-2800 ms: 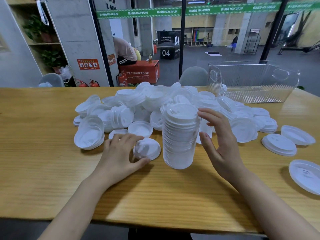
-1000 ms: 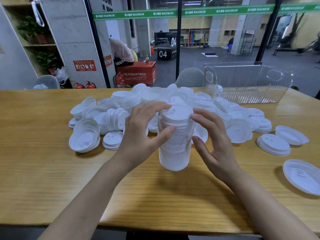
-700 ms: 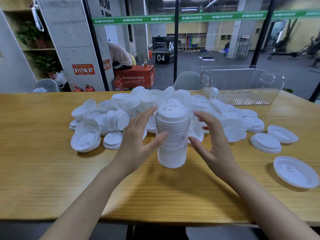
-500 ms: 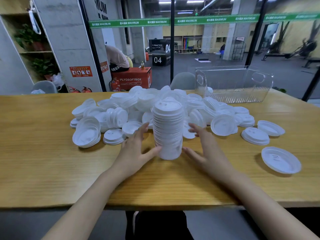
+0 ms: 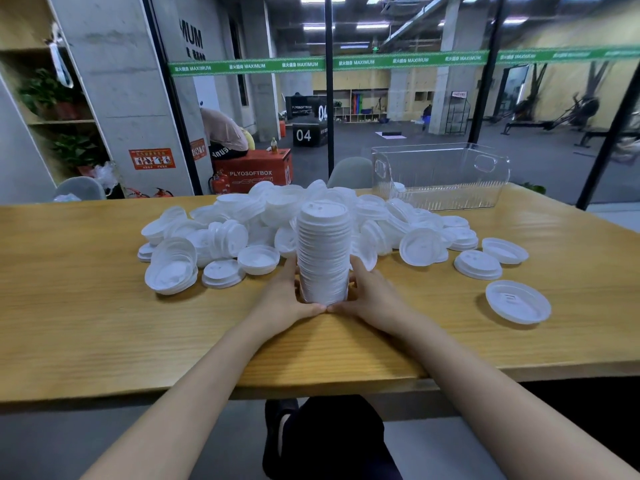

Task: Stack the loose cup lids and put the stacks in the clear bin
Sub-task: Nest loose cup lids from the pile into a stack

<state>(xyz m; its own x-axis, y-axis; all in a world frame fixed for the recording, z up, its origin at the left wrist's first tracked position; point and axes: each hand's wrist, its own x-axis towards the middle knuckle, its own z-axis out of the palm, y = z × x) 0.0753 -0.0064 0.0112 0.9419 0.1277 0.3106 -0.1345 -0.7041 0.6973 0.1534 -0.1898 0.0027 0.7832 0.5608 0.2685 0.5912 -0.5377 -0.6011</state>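
Stack hides fingers of left hand, right hand.

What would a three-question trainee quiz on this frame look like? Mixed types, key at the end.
1. True or false: the tall stack of lids stands upright on the table.
2. Pick one. The left hand and right hand grip the tall stack: A) at its top; B) round its base; C) not at all.
3. Fill the gap: the clear bin stands to the ___ of the loose lid pile.
Key: 1 true; 2 B; 3 right.
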